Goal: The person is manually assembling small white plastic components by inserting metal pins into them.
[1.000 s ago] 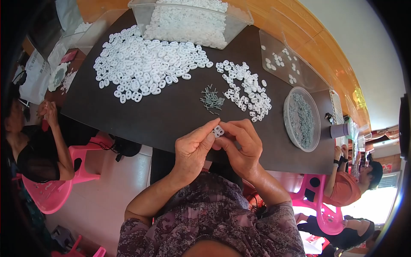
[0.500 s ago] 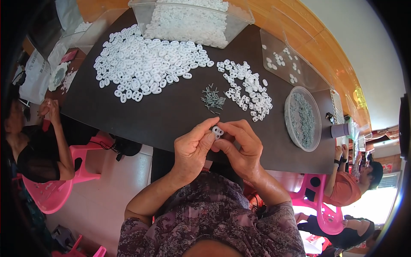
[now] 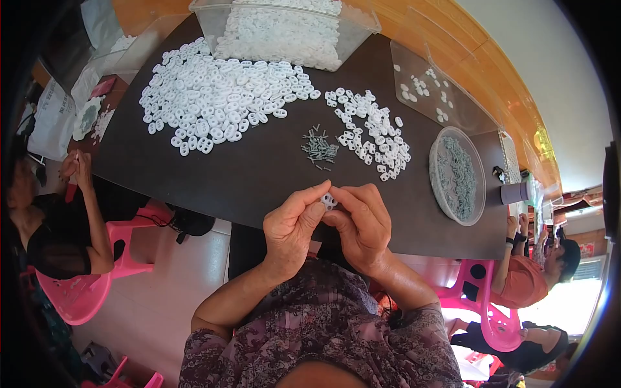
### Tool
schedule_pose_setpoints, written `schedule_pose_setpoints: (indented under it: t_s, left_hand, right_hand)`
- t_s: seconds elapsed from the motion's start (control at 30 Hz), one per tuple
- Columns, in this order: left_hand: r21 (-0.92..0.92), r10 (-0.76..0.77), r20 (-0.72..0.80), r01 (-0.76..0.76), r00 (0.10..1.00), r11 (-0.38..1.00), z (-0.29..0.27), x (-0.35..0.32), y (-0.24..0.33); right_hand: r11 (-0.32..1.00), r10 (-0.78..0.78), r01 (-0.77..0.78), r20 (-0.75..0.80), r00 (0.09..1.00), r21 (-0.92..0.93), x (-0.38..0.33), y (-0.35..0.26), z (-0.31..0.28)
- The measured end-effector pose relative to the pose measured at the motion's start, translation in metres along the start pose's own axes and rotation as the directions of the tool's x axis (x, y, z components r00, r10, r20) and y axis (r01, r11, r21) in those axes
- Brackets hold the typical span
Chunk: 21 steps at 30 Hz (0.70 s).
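Observation:
Just off the table's near edge, my left hand and my right hand meet, both with thumb and fingers pinched on one small white plastic piece with holes. The fingertips cover part of that piece. Ahead of them lies a little heap of thin grey-green pins, too small to tell if they are screws. To its right is a loose spread of small white pieces with holes. A much bigger pile of white oval two-hole pieces covers the table's left part.
A clear bin full of white pieces stands at the back of the dark table. Several white bits lie in a clear tray at right. Nearer is a round tub of grey-green pins. Other people sit left and right on pink chairs.
My right fingers have drawn in slightly over the white piece, and its tilt has altered a little between my fingertips. The whole view has shifted slightly; the piles look unchanged.

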<state>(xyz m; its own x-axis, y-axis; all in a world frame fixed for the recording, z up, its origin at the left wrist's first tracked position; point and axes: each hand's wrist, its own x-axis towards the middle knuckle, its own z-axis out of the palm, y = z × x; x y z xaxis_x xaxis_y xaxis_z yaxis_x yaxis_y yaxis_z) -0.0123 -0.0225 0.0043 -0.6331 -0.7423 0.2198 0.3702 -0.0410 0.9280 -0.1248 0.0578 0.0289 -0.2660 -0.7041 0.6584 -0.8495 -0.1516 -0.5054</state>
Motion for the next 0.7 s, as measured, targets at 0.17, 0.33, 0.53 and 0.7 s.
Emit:
schedule_pose_setpoints:
  t_s: [0.17, 0.33, 0.53, 0.7]
  left_hand:
    - [-0.032, 0.028, -0.026, -0.029, 0.999, 0.999, -0.0001, -0.0010, -0.0033]
    - [-0.011, 0.095, -0.029, -0.096, 0.995, 0.995, 0.0005, -0.0017, -0.0056]
    - [0.002, 0.107, -0.066, -0.107, 0.992, 0.994, 0.0056, -0.0045, -0.0053]
    - [-0.112, 0.033, -0.064, -0.040, 0.997, 0.993, 0.0030, -0.0055, -0.0053]
  right_hand:
    - [0.999, -0.036, 0.036, -0.017, 0.999, -0.026, -0.0007, -0.0019, 0.0011]
    - [0.996, -0.081, 0.080, -0.034, 0.996, -0.031, -0.0005, -0.0035, 0.0029]
    - [0.994, -0.104, 0.102, -0.040, 0.994, -0.046, -0.0036, -0.0013, 0.0046]
    - [0.998, 0.010, -0.009, -0.012, 1.000, 0.058, -0.0018, -0.0056, 0.0020]
